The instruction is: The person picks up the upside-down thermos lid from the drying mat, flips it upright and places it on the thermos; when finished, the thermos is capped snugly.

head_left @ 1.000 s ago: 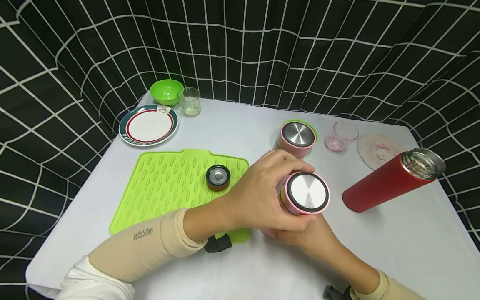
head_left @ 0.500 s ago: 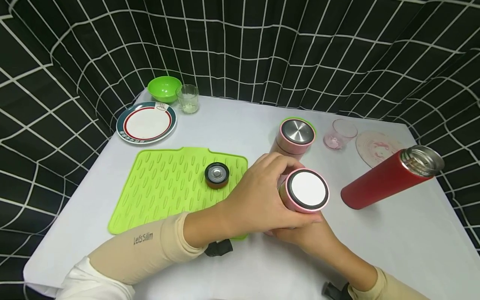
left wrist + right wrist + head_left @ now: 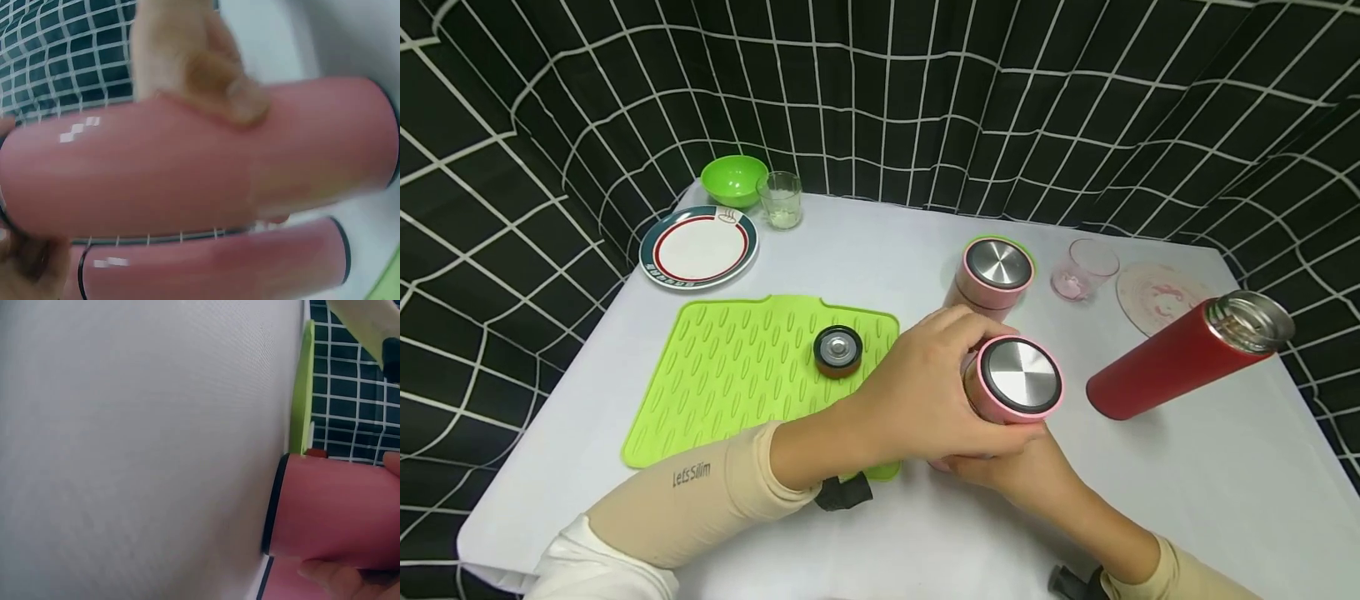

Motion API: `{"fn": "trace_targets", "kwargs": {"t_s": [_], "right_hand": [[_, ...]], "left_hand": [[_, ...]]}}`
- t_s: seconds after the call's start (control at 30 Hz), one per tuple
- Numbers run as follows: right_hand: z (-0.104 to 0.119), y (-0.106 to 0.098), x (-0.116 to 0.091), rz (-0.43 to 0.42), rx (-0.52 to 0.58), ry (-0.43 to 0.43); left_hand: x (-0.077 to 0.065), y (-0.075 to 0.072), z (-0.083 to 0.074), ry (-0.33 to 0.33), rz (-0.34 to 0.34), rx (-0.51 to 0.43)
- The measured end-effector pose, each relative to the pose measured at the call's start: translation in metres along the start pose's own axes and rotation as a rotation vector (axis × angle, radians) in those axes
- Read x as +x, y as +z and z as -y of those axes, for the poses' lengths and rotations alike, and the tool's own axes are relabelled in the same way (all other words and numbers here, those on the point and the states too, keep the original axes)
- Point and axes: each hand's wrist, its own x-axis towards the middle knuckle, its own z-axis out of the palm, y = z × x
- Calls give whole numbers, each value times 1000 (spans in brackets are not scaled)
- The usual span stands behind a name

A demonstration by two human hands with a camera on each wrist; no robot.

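Note:
A pink vacuum flask with a steel-topped lid stands nearly upright between both hands in the head view. My left hand wraps round its upper end, thumb and fingers at the lid. Lower down, my right hand grips the body, partly hidden behind the left hand. In the left wrist view the flask lies across the picture, with the right hand curled on its body and left fingertips at the lid end. The flask's dark-rimmed base is close over the white table in the right wrist view.
A second pink flask stands just behind. To the right are a lidless red flask, a pinkish glass and a patterned disc. At left lie a green mat bearing a stopper, a plate, a bowl and a glass.
Both hands keep hold of the flask and shift only slightly. The lid's bright glare has given way to a darker, fan-shaped shine. Other things stay where they were.

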Motion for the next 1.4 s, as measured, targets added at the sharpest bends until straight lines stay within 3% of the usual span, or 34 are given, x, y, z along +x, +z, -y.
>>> {"fn": "trace_targets", "kwargs": {"t_s": [0.07, 0.2, 0.37, 0.57, 0.9, 1.2, 1.4], "right_hand": [[8, -1, 2, -5, 42, 8], [21, -2, 5, -4, 77, -9], [10, -1, 2, 3, 112, -11], [-7, 0, -1, -10, 72, 7], [-8, -1, 0, -5, 94, -34], [-10, -2, -3, -30, 62, -59], [-9, -1, 0, -6, 81, -45]], "left_hand": [[-1, -3, 2, 5, 37, -38], [-1, -3, 8, 66, 40, -77], [0, -2, 11, 136, 68, -125], [-1, 0, 12, 104, 36, -128], [0, -1, 16, 136, 118, -141], [0, -2, 15, 155, 131, -132], [0, -2, 19, 116, 138, -171]]}}
